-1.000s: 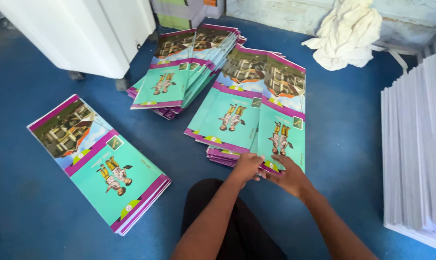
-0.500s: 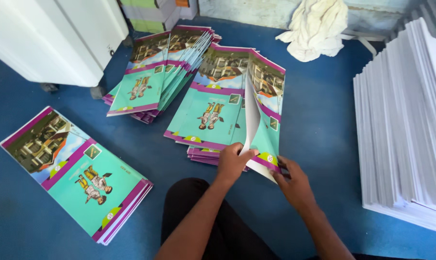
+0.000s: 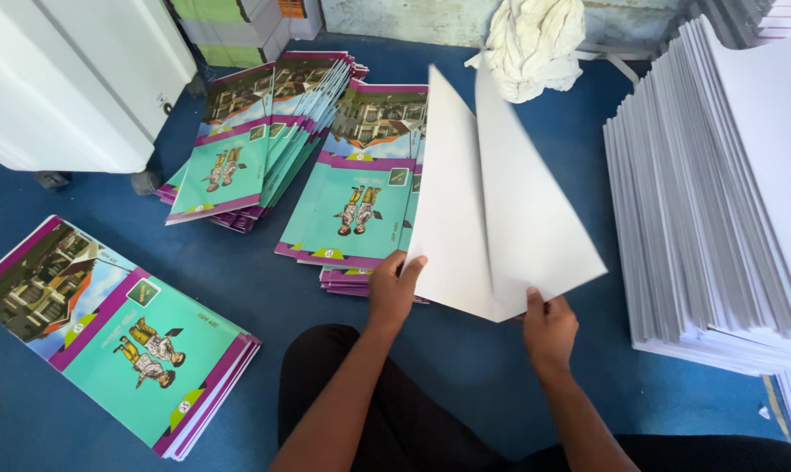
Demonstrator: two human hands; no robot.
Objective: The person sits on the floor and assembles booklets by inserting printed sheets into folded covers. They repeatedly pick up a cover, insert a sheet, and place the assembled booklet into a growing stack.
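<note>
Left hand (image 3: 393,288): forearm reaching forward, fingers closed on the folded cover sheet's (image 3: 500,210) left edge.
Right hand (image 3: 548,328): thumb pinching the sheet's lower corner.
Sheet: lifted, white side up, above the middle cover stack (image 3: 356,205).

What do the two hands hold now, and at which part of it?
Both hold one folded cover sheet, its white inner side facing up. The left hand grips its lower left edge; the right hand pinches its bottom corner at the fold.
</note>
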